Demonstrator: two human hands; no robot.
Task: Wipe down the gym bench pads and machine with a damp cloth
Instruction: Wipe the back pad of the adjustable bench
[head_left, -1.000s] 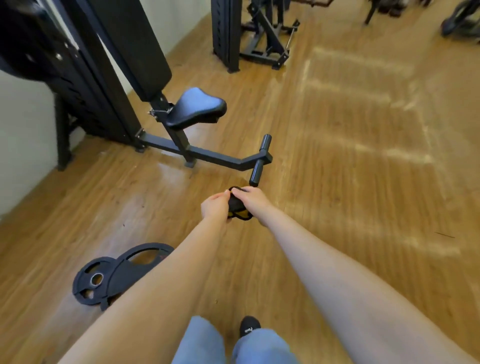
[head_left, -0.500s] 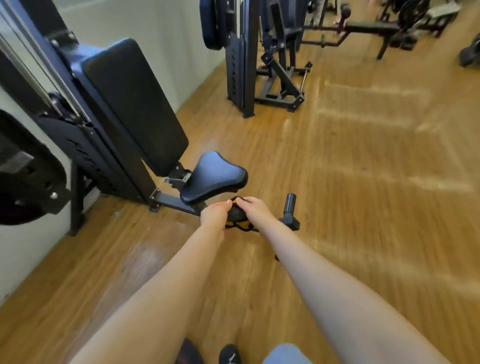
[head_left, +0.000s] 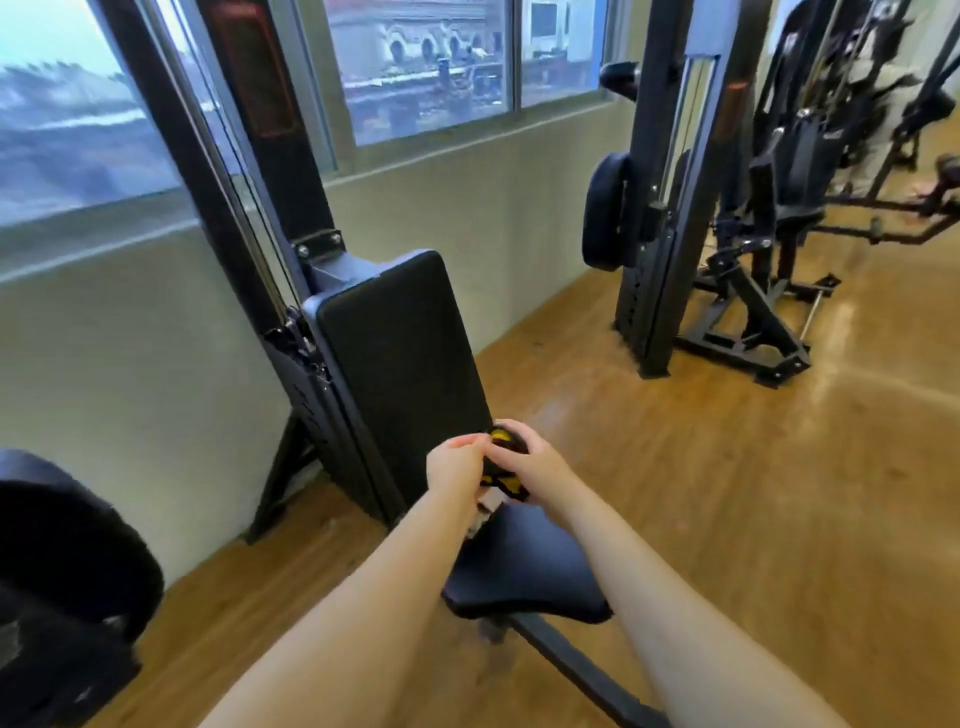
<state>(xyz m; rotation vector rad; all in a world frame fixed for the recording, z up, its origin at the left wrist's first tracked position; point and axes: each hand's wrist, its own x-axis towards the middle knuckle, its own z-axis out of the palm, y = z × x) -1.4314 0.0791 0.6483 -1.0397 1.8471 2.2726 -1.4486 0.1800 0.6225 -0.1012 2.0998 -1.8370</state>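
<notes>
both hands meet at the centre of the frame, just in front of the lower edge of the back pad (head_left: 400, 358). the left hand (head_left: 454, 465) and the right hand (head_left: 535, 462) each have fingers curled around a small bunched cloth (head_left: 503, 460), black with yellow patches, held between them above the rear of the seat (head_left: 524, 571).

the cloth looks soft and limp, light even when damp, and it should fold or wad to any shape (a flat pad under the palm would probably cover more surface than this tight bundle). a loose tail hangs down toward the lower centre, so its long axis runs roughly top to bottom in the frame. gripping it by the bunched middle seems safest, since a trailing end could drag.

the back pad is stiff and upright, leaning away toward the upper left, its long axis running from the seat up toward the black upright (head_left: 249, 156) of the machine. its vinyl face looks smooth, so the cloth should slide easily. wiping does not appear to have begun on it yet.
</notes>
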